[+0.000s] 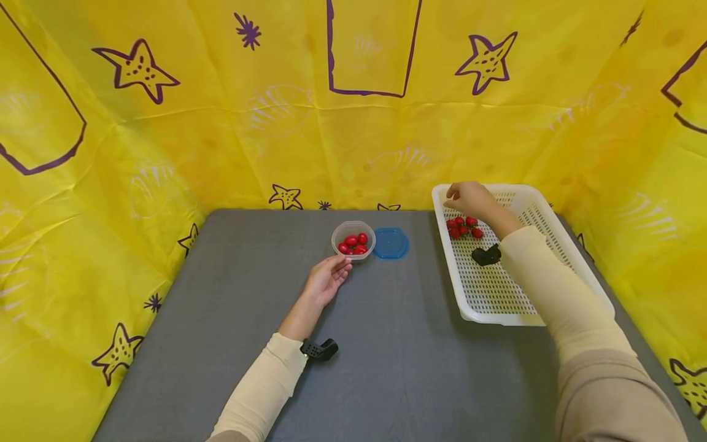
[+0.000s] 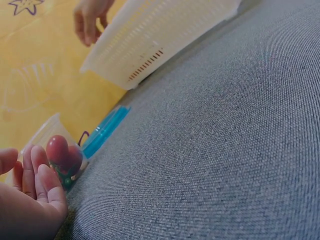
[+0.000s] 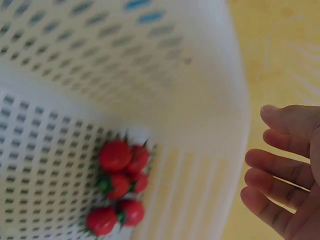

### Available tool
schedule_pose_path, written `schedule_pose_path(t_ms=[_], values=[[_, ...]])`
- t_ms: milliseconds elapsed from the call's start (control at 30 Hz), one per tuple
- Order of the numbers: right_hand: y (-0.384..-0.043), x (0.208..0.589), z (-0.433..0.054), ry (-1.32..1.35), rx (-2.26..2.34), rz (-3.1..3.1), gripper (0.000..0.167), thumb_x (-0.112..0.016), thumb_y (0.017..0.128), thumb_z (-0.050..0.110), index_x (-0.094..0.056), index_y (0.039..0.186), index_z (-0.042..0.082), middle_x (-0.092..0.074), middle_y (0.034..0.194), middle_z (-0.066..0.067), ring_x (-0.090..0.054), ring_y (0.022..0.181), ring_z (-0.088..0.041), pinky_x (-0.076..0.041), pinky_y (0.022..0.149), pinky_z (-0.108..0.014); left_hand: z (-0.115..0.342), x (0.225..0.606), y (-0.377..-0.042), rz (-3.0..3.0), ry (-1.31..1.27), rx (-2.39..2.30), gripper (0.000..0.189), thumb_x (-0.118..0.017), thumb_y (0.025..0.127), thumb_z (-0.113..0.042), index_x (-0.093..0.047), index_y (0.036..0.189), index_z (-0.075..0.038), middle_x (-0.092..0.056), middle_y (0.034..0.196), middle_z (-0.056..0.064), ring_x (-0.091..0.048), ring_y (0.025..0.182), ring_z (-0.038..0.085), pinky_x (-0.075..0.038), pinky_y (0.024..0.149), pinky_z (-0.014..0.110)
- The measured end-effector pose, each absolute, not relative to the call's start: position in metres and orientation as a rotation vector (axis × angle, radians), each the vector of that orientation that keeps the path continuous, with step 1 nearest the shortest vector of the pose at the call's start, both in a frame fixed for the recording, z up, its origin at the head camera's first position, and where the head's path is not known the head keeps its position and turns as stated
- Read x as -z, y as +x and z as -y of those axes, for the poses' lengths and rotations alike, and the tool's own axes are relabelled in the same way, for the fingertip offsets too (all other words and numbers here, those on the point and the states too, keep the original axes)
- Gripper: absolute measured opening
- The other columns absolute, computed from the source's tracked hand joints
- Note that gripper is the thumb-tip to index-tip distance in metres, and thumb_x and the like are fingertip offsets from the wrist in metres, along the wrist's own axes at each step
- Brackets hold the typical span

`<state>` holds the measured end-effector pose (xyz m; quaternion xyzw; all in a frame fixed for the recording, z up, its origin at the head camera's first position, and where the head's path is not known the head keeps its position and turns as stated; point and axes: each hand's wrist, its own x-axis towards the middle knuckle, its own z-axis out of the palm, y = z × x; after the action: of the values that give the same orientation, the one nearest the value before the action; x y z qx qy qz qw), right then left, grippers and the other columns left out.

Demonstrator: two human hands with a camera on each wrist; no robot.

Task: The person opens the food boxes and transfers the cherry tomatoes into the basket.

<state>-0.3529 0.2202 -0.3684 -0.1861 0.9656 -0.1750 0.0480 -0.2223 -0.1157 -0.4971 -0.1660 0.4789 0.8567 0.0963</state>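
My left hand is at the near side of a small clear plastic container, its fingertips at the wall and its fingers loosely bent. Inside the container lie several red cherry tomatoes. Over the far left corner of a white plastic basket, my right hand hovers with relaxed fingers and holds nothing. Several cherry tomatoes with green stems lie in a cluster on the basket floor below it. The right wrist view shows this hand beyond the basket's rim.
A blue lid lies flat on the grey table, just right of the container. A yellow patterned cloth hangs behind the table and along both sides. The basket stands near the table's right edge.
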Motion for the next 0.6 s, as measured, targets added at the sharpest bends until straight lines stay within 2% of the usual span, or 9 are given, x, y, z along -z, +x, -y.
schedule_pose_path(t_ms=[133,300,433,600], values=[[-0.353,0.363,-0.201,-0.602,0.501,-2.927,0.032,-0.061,0.094,0.020,-0.062,0.112,-0.006,-0.066,0.105,-0.027,-0.063,0.091,-0.038,-0.049,0.085,-0.051,0.116,0.496,-0.220,-1.434,-0.455,-2.548,0.009,-0.065,0.093,-0.018,-0.063,0.092,-0.009,-0.070,0.077,-0.004,-0.065,0.073,0.008,-0.050,0.073,0.021],[-0.352,0.358,-0.177,-0.663,0.490,-2.918,0.034,-0.063,0.093,0.021,-0.063,0.115,-0.005,-0.067,0.106,-0.025,-0.063,0.093,-0.037,-0.049,0.086,-0.050,0.114,0.497,-0.224,-1.442,-0.568,-2.517,0.008,-0.059,0.097,-0.015,-0.062,0.091,-0.010,-0.070,0.076,-0.004,-0.065,0.071,0.008,-0.051,0.073,0.021],[-0.352,0.356,-0.160,-0.705,0.530,-2.923,0.034,-0.064,0.092,0.019,-0.063,0.115,-0.006,-0.067,0.106,-0.026,-0.063,0.096,-0.039,-0.048,0.088,-0.051,0.114,0.498,-0.226,-1.399,-0.570,-2.528,0.012,-0.058,0.097,-0.013,-0.062,0.086,-0.012,-0.070,0.073,-0.004,-0.065,0.069,0.008,-0.050,0.070,0.020],[-0.351,0.356,-0.141,-0.780,0.560,-2.918,0.031,-0.066,0.091,0.017,-0.065,0.112,-0.006,-0.069,0.102,-0.024,-0.064,0.092,-0.037,-0.050,0.085,-0.048,0.114,0.498,-0.226,-1.383,-0.539,-2.543,0.015,-0.057,0.098,-0.012,-0.061,0.084,-0.013,-0.069,0.072,-0.005,-0.065,0.068,0.007,-0.049,0.069,0.020]])
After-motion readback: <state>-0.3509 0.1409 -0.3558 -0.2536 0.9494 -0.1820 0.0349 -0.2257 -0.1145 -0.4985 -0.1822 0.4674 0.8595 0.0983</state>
